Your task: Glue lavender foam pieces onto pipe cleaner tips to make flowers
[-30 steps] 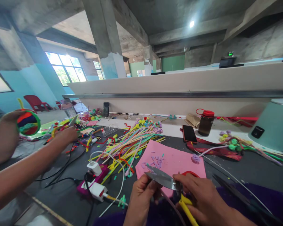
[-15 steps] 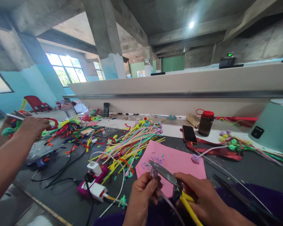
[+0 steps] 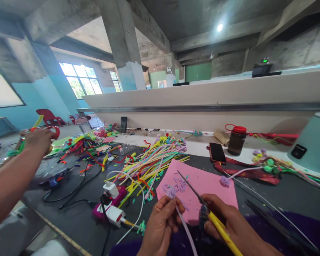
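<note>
Between the thumb and fingers of my left hand [image 3: 162, 220] is a lilac pipe-cleaner flower [image 3: 171, 192], its head upward and its pale stem [image 3: 186, 229] trailing down. My right hand [image 3: 226, 217] grips yellow-handled scissors [image 3: 220, 229], whose dark blades point up and left, apart from the flower. Beneath both hands lies a pink sheet [image 3: 200, 177] with lilac and teal snippets [image 3: 179, 185] scattered on it. Another lilac flower [image 3: 225, 181] rests at the sheet's right edge.
Many coloured pipe cleaners [image 3: 154, 156] lie beyond the sheet. A magenta power strip [image 3: 122, 193] with chargers sits left. A phone [image 3: 217, 153], a brown bottle [image 3: 236, 142] and a teal appliance [image 3: 312, 142] stand right. Another person's arm [image 3: 24, 167] reaches in at far left.
The scissor blades have moved away from the flower, swinging right and turning edge-on. More lilac snippets show on the sheet. The other person's hand has shifted, and the view has turned slightly left.
</note>
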`<act>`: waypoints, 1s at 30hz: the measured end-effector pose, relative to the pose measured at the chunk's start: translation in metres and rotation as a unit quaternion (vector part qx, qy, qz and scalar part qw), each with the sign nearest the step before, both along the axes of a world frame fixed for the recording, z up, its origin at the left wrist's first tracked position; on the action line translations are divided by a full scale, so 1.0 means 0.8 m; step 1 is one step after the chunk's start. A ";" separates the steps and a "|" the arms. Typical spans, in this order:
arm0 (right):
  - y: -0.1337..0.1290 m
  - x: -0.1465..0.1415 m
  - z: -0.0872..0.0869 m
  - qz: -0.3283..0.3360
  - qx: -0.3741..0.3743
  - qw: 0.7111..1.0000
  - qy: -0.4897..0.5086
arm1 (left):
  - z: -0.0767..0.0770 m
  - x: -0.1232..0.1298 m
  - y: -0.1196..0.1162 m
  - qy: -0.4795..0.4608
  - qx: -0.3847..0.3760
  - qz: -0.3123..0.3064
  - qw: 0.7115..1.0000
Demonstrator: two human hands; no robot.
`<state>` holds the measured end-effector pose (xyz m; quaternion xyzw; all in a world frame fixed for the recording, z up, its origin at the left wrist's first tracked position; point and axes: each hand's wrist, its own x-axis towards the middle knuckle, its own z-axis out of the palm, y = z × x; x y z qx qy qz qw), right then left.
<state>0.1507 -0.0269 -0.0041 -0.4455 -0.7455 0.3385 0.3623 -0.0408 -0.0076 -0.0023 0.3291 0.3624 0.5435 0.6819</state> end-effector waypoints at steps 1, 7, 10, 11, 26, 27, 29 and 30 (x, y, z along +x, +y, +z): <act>0.000 0.000 -0.002 -0.002 0.005 1.000 -0.006 | 0.000 0.000 0.000 -0.001 -0.001 -0.002 1.000; -0.003 0.000 -0.011 -0.030 0.094 0.989 -0.112 | -0.002 0.001 0.002 -0.048 -0.029 -0.009 0.998; -0.003 0.000 -0.011 -0.032 0.147 0.976 -0.155 | -0.004 0.003 0.003 -0.080 -0.043 -0.002 0.996; -0.003 0.000 -0.011 -0.030 0.155 0.974 -0.162 | -0.004 0.004 0.003 -0.086 -0.046 0.003 0.995; -0.005 -0.003 -0.007 -0.029 0.146 0.980 -0.131 | -0.005 0.006 -0.001 -0.024 -0.026 0.011 0.999; -0.005 -0.002 -0.009 -0.028 0.165 0.976 -0.135 | -0.005 0.006 -0.001 -0.026 -0.029 0.010 0.999; -0.004 -0.001 -0.012 -0.028 0.200 0.969 -0.141 | -0.004 0.007 -0.002 -0.031 -0.031 0.006 0.999; -0.004 0.000 -0.014 -0.031 0.214 0.966 -0.142 | -0.003 0.007 -0.002 -0.034 -0.031 0.005 0.999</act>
